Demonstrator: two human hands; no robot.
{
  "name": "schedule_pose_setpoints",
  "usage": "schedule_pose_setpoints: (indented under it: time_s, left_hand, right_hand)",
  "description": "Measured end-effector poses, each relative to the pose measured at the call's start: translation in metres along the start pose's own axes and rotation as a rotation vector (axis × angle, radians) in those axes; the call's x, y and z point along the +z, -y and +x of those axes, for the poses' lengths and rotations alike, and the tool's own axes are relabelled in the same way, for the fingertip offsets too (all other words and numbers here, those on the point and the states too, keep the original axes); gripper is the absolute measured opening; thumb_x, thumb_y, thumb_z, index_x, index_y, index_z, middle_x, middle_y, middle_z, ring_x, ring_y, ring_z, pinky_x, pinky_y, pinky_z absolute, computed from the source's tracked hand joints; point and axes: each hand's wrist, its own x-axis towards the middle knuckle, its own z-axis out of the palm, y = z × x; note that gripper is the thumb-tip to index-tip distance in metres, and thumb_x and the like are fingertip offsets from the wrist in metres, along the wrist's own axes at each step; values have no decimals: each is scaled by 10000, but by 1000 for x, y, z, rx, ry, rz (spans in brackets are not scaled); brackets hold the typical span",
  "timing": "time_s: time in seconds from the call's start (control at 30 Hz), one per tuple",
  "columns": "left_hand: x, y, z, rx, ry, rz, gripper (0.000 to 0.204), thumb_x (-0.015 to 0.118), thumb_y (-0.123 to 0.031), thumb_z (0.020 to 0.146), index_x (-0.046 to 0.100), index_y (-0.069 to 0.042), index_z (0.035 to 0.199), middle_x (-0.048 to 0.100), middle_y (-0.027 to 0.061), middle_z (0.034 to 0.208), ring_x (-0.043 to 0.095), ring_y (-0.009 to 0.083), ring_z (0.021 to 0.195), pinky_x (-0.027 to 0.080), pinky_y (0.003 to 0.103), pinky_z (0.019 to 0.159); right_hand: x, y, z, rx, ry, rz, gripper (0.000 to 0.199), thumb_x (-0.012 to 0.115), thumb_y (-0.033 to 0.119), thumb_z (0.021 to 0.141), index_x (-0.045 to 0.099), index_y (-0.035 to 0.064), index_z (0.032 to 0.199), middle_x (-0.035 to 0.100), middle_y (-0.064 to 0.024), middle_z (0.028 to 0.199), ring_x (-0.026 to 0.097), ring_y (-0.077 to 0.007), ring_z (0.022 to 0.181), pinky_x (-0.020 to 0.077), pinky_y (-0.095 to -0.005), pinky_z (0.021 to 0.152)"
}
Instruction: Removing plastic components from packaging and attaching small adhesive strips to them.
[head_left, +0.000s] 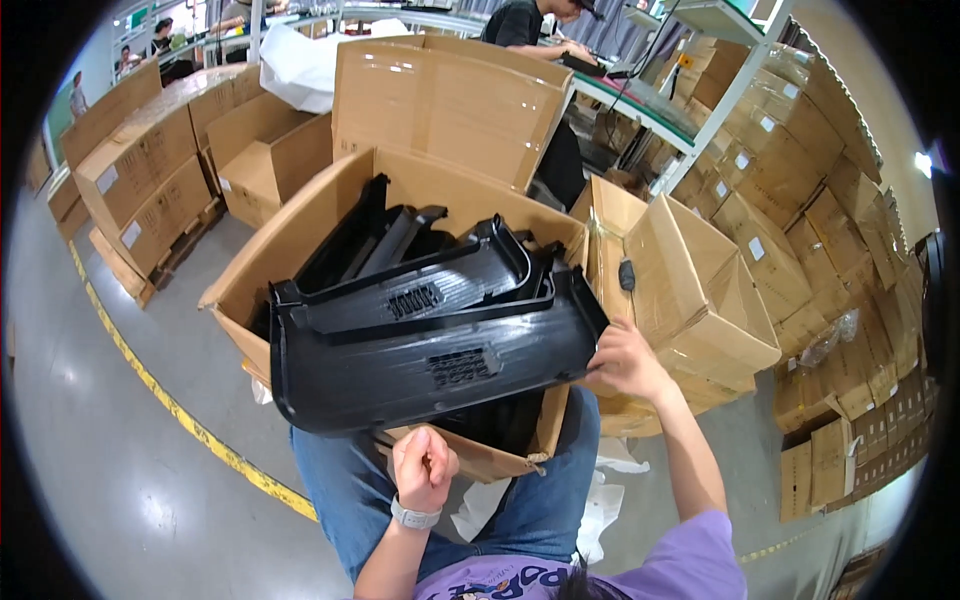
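A large black plastic panel (400, 370) with a patch of vent slots lies tilted across the top of an open cardboard box (295, 215). My right hand (628, 362) is closed on the panel's right end, fingers bent round its edge. Just below the panel's near edge, my left hand (424, 468) is curled into a fist; whatever may be inside it is hidden. Behind the front panel rests a similar black panel (400, 295), also with slots. More black plastic parts (385, 240) stand and lean deeper in the box, partly covered.
The box sits between my knees, its back flap (450, 100) raised. An open carton (690, 275) stands at the right, with a black-handled tool (627, 275) on it. Stacked cartons (780, 240) line the right; palleted boxes (150, 180) stand left. A person (530, 30) works at a bench behind.
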Motion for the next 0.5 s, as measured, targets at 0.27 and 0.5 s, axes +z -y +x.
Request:
schedule_pose_setpoints:
  time_s: [0.27,0.5]
  left_hand:
    - [-6,9,5,-15,205,-159,427,454,-283,922,428,-56,561,344,-5,433,258,86,360,219,248,393]
    - [-13,15,14,-73,176,-207,397,453,-265,922,465,-50,588,354,6,450,291,104,381,260,259,427]
  right_hand:
    - [-84,44,25,33,-429,17,268,764,108,553,578,20,723,509,-77,703,491,-271,744,375,-339,695]
    - [-124,-38,92,100,-761,31,275,719,214,749,572,-12,804,508,-70,726,503,-168,732,405,-285,693]
